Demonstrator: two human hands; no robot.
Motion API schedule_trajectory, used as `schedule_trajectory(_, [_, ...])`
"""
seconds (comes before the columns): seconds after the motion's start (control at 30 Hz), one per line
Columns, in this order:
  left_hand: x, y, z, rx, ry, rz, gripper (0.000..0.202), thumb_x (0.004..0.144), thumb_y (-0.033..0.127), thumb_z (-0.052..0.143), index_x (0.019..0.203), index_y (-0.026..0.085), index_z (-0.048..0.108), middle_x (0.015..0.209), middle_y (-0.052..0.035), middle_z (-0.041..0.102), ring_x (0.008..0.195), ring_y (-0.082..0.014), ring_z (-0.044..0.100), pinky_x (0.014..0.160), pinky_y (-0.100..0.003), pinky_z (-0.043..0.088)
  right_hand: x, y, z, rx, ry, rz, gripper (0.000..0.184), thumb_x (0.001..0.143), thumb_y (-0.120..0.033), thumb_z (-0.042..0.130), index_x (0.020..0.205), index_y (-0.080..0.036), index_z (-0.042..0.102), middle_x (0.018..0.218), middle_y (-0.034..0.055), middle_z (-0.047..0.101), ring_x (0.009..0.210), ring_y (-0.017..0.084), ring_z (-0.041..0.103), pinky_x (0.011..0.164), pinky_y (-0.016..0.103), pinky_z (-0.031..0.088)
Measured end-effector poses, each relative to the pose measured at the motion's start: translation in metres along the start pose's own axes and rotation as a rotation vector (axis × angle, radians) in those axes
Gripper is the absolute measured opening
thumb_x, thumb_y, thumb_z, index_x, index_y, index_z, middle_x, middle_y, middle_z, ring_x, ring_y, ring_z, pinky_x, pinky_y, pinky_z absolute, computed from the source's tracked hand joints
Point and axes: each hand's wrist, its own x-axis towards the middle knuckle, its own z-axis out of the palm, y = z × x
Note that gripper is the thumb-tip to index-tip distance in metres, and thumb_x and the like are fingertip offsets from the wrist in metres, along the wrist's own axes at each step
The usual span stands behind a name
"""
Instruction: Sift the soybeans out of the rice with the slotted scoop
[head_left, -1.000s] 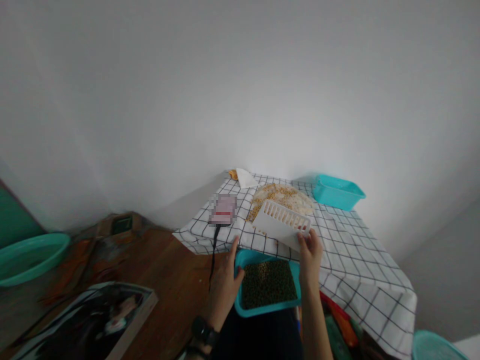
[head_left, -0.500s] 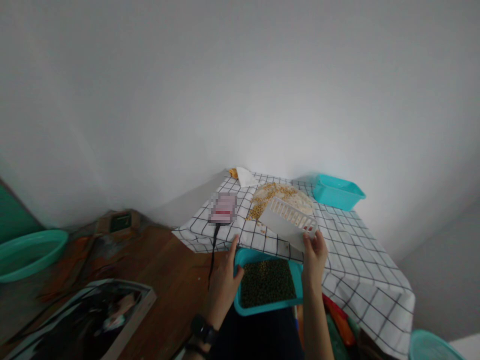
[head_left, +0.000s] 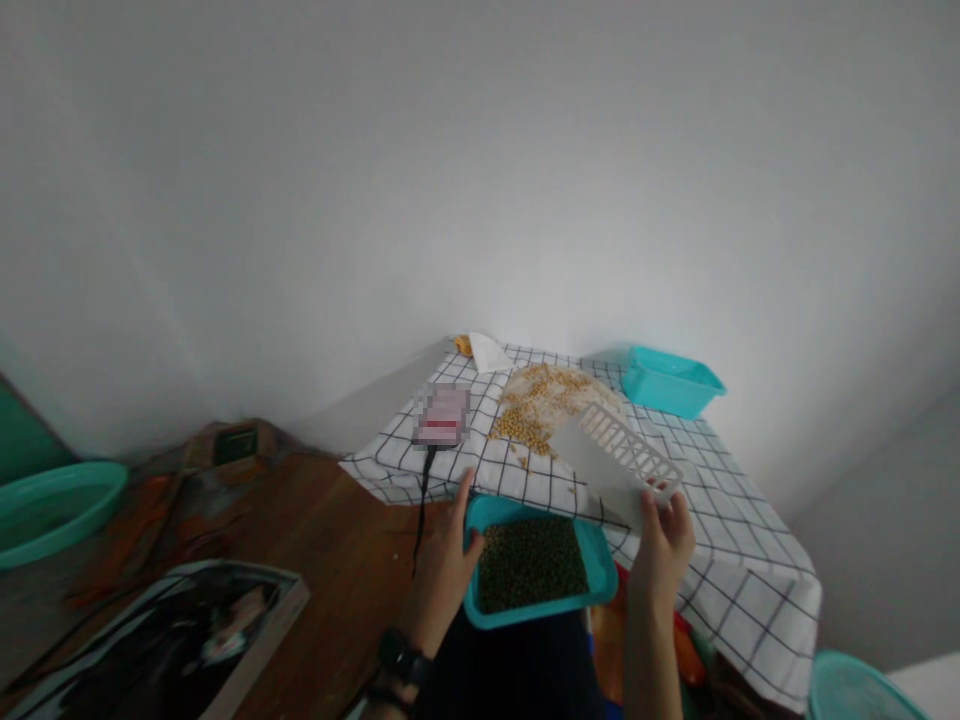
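Note:
My right hand [head_left: 664, 545] grips a white slotted plastic basket [head_left: 619, 462] and holds it tilted above the checked tablecloth [head_left: 720, 520]. My left hand [head_left: 448, 560], with a dark watch at the wrist, holds the left rim of a teal tray [head_left: 600, 572] filled with small dark green beans [head_left: 531, 562]. That tray rests on my lap at the table's near edge. A loose pile of yellow-brown beans [head_left: 536, 405] lies on the cloth beyond the tray, left of the basket.
An empty teal tray [head_left: 670, 381] stands at the table's far right by the wall. A blurred device with a black cable [head_left: 424, 490] lies at the left of the cloth. A teal basin [head_left: 45, 505] and a framed picture [head_left: 180, 640] sit on the wooden floor at left.
My right hand has carried the white basket rightward and a little down, off the yellow bean pile, which now shows fully. The left hand has stayed on the teal tray.

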Motion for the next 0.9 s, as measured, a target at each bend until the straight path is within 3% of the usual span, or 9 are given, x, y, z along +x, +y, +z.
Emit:
schedule_trajectory(0.27, [0.002, 0.000, 0.001, 0.019, 0.001, -0.012, 0.075, 0.089, 0.017, 0.045, 0.155, 0.031, 0.011, 0.134, -0.0074, 0.060, 0.116, -0.0202, 0.061, 0.096, -0.033, 0.047, 0.000, 0.012, 0.005, -0.085, -0.128, 0.005, 0.033, 0.080, -0.046, 0.065, 0.101, -0.021, 0.065, 0.099, 0.0058, 0.069, 0.090, 0.022, 0.062, 0.082, 0.034, 0.047])
schedule_trajectory(0.47, [0.001, 0.002, 0.000, 0.021, -0.009, -0.017, 0.075, 0.089, 0.017, 0.045, 0.156, 0.030, 0.012, 0.133, -0.0080, 0.060, 0.114, -0.0206, 0.063, 0.095, -0.034, 0.048, 0.002, 0.026, 0.026, -0.118, -0.194, -0.015, 0.034, 0.080, -0.046, 0.063, 0.102, -0.021, 0.065, 0.101, 0.0072, 0.070, 0.094, 0.024, 0.062, 0.085, 0.037, 0.047])
schedule_trajectory(0.63, [0.002, -0.004, 0.002, -0.001, -0.007, 0.014, 0.077, 0.088, 0.016, 0.045, 0.156, 0.030, 0.011, 0.135, -0.0073, 0.059, 0.118, -0.0200, 0.061, 0.100, -0.036, 0.046, 0.004, 0.032, 0.043, -0.107, -0.241, -0.017, 0.035, 0.080, -0.047, 0.062, 0.102, -0.020, 0.064, 0.096, 0.0068, 0.070, 0.088, 0.023, 0.062, 0.078, 0.035, 0.048])
schedule_trajectory(0.77, [0.002, -0.006, 0.004, 0.018, 0.018, 0.024, 0.076, 0.089, 0.017, 0.046, 0.155, 0.030, 0.013, 0.126, -0.0068, 0.063, 0.111, -0.0205, 0.063, 0.096, -0.035, 0.048, 0.013, 0.034, 0.046, -0.096, -0.305, -0.001, 0.033, 0.078, -0.045, 0.064, 0.100, -0.020, 0.065, 0.094, 0.0060, 0.070, 0.082, 0.021, 0.061, 0.074, 0.033, 0.047])
schedule_trajectory(0.9, [0.001, -0.005, 0.003, 0.013, 0.020, 0.032, 0.076, 0.089, 0.017, 0.046, 0.155, 0.032, 0.012, 0.133, -0.0074, 0.060, 0.117, -0.0209, 0.061, 0.094, -0.034, 0.049, 0.023, 0.033, 0.043, -0.069, -0.385, 0.016, 0.037, 0.076, -0.044, 0.067, 0.105, -0.020, 0.067, 0.097, 0.0068, 0.071, 0.084, 0.022, 0.062, 0.076, 0.033, 0.048])
